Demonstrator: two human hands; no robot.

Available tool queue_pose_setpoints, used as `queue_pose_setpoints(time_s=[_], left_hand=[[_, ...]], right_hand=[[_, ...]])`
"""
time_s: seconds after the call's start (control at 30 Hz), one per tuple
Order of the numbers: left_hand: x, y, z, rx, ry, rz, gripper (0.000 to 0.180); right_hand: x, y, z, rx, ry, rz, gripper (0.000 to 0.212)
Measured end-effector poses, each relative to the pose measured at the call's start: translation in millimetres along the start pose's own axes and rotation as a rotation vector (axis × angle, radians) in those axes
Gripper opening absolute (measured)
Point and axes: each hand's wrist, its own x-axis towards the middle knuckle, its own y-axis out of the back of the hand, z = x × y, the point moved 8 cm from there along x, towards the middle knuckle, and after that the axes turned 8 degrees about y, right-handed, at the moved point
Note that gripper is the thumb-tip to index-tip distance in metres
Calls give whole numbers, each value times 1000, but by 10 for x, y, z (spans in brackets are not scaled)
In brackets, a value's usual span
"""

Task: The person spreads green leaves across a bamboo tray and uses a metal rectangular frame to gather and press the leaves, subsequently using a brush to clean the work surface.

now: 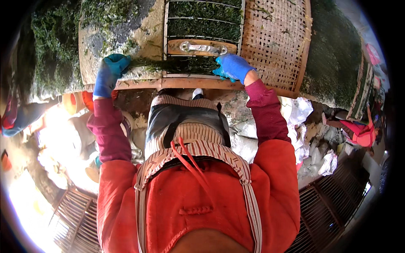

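Observation:
A band of dark green, stringy seaweed-like strands (pixel 152 64) stretches between my two hands, across the lower part of a narrow wooden frame. My left hand (pixel 112 71), in a blue and teal glove, is closed on the strands' left end, over a pale board (pixel 147 38). My right hand (pixel 234 68), gloved alike, has its fingers curled at their right end, by the frame's right rail (pixel 241 29). Just above the strands lies a wooden block (pixel 173 46) with a metal handle (pixel 202 47). Beyond it, more green strands (pixel 204 25) fill the frame between thin crossbars.
A woven mat (pixel 274 42) lies right of the frame. Green clumps (pixel 57 46) cover the left side, and a green-coated surface (pixel 329 55) lies far right. A wooden edge (pixel 202 83) runs nearest me. Another person in red (pixel 363 134) is at right; pale bags (pixel 300 114) lie below.

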Motion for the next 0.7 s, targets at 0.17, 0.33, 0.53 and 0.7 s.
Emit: queue_pose_setpoints(time_s=[0.17, 0.33, 0.53, 0.7], left_hand=[[-746, -1076, 826, 746, -883, 704, 77], [-413, -1763, 553, 987, -771, 525, 97], [-364, -1792, 565, 983, -836, 574, 102], [-534, -1621, 651, 911, -1026, 319, 73]], right_hand=[[54, 6, -107, -49, -17, -150, 29], [-401, 316, 59, 254, 71, 34, 41], [-1061, 524, 960, 498, 71, 588, 38], [-1321, 510, 434, -167, 173, 1063, 33]])
